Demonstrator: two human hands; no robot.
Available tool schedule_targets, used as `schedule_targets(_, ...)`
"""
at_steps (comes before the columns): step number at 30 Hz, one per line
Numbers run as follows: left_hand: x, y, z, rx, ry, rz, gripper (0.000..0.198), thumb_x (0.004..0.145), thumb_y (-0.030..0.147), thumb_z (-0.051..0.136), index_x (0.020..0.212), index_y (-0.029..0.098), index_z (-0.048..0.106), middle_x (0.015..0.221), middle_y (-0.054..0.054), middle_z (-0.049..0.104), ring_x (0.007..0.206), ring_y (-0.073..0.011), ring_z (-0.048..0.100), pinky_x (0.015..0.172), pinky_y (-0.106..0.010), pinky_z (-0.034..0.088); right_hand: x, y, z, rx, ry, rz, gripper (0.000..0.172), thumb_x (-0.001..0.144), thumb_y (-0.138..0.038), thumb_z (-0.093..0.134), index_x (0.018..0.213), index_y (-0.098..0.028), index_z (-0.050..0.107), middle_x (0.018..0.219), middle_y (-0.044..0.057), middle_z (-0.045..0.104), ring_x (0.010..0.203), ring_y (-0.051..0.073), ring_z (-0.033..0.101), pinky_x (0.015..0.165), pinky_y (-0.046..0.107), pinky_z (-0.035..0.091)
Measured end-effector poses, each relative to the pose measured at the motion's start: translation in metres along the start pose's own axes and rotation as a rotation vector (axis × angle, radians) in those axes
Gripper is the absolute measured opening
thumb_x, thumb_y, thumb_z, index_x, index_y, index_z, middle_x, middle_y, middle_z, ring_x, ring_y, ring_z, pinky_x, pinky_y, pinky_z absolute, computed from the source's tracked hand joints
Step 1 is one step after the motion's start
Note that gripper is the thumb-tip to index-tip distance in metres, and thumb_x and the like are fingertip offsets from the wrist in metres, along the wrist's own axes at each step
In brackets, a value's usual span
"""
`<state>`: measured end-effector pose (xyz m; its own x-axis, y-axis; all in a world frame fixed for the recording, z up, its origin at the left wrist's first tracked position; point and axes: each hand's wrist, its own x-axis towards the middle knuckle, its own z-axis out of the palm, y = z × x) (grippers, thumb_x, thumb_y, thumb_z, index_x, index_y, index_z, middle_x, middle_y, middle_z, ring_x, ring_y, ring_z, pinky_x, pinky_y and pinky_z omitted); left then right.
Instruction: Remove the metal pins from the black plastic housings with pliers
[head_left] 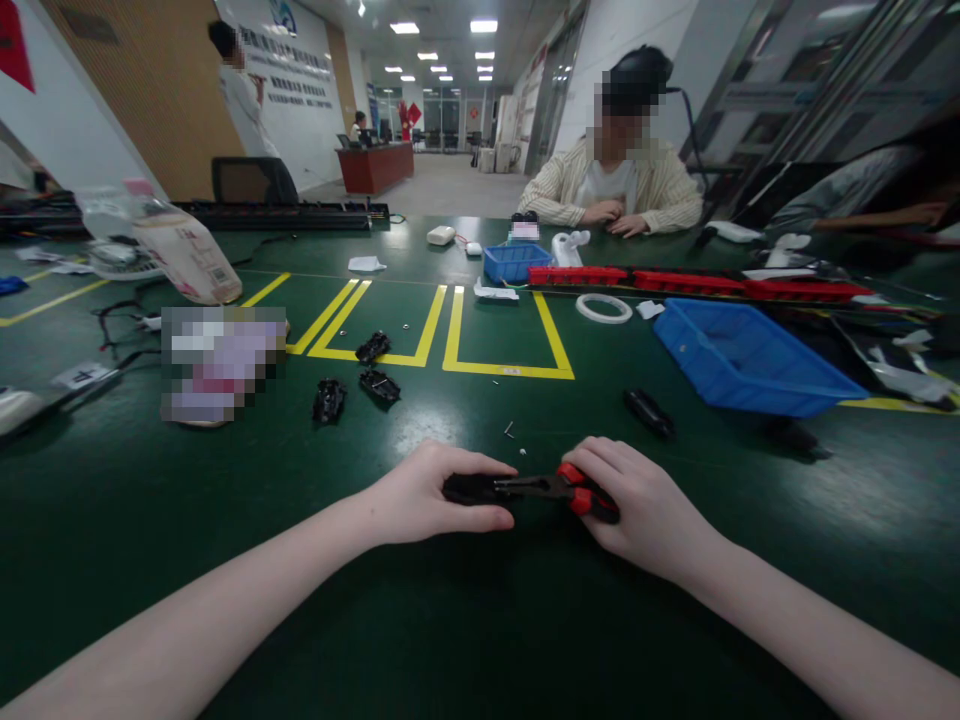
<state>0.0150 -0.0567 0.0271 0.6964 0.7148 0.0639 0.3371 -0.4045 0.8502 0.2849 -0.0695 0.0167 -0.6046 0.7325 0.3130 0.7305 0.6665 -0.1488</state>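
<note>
My left hand (pixel 442 490) is closed around a black plastic part (pixel 472 488), holding it just above the green table. In my right hand (pixel 630 505) is a pair of pliers (pixel 544 486) with red and black handles. The jaws point left and reach the right end of the black part; whether they grip something there I cannot tell. Just beyond my hands lie a small screw (pixel 509 430) and a tiny pale piece (pixel 523 452). Further left on the table sit several black plastic parts (pixel 328 400). Another dark, rounded piece (pixel 649 412) lies beyond my right hand.
A large blue bin (pixel 757 365) stands to the right, with a smaller blue bin (pixel 516 263) further back. A white ring (pixel 604 309) and long red strips (pixel 690 283) lie nearby. To the left lies a tilted bottle (pixel 187 250). A person (pixel 615 180) sits opposite.
</note>
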Motion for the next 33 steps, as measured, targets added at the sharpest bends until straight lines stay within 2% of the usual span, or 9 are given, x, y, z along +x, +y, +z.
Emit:
schedule_targets(7, -0.001, 0.000, 0.000, -0.063, -0.049, -0.012, 0.042, 0.084, 0.038, 0.069, 0.121, 0.021, 0.066, 0.096, -0.003, 0.072, 0.074, -0.0143, 0.062, 0.063, -0.023, 0.044, -0.001, 0.001, 0.002, 0.001, 0.011, -0.015, 0.032, 0.068, -0.012, 0.056, 0.099, -0.017, 0.058, 0.096, 0.009, 0.064, 0.083, 0.022, 0.059, 0.072, 0.035, 0.050)
schedule_targets(13, -0.003, 0.007, 0.003, 0.104, 0.081, 0.021, 0.044, 0.085, 0.038, 0.069, 0.125, 0.020, 0.062, 0.112, -0.004, 0.071, 0.095, -0.0182, 0.066, 0.080, -0.029, 0.048, 0.000, 0.004, 0.001, -0.008, 0.000, 0.026, 0.029, 0.068, -0.014, 0.059, 0.097, -0.017, 0.059, 0.094, 0.008, 0.063, 0.080, 0.022, 0.058, 0.069, 0.035, 0.048)
schedule_targets(20, -0.004, 0.007, 0.009, 0.258, 0.187, 0.071, 0.045, 0.086, 0.040, 0.068, 0.125, 0.020, 0.061, 0.114, -0.004, 0.071, 0.098, -0.0199, 0.066, 0.086, -0.033, 0.046, 0.001, 0.001, 0.002, 0.101, -0.062, 0.117, 0.023, 0.072, -0.015, 0.056, 0.095, -0.019, 0.057, 0.094, 0.007, 0.063, 0.082, 0.020, 0.058, 0.071, 0.035, 0.049)
schedule_targets(26, -0.001, -0.004, 0.007, 0.343, 0.130, 0.053, 0.047, 0.087, 0.047, 0.064, 0.127, 0.023, 0.059, 0.114, -0.004, 0.069, 0.100, -0.0211, 0.063, 0.087, -0.036, 0.045, 0.002, 0.002, 0.002, 0.035, -0.095, 0.133, 0.021, 0.073, -0.019, 0.059, 0.094, -0.019, 0.059, 0.094, 0.007, 0.064, 0.080, 0.021, 0.059, 0.069, 0.035, 0.049)
schedule_targets(33, -0.001, -0.003, 0.002, 0.456, 0.097, 0.005, 0.043, 0.089, 0.048, 0.061, 0.125, 0.025, 0.061, 0.111, -0.005, 0.061, 0.102, -0.0222, 0.056, 0.091, -0.039, 0.042, 0.004, -0.002, -0.006, -0.102, -0.156, 0.138, 0.026, 0.072, -0.020, 0.064, 0.097, -0.017, 0.062, 0.095, 0.009, 0.065, 0.083, 0.022, 0.062, 0.071, 0.036, 0.051)
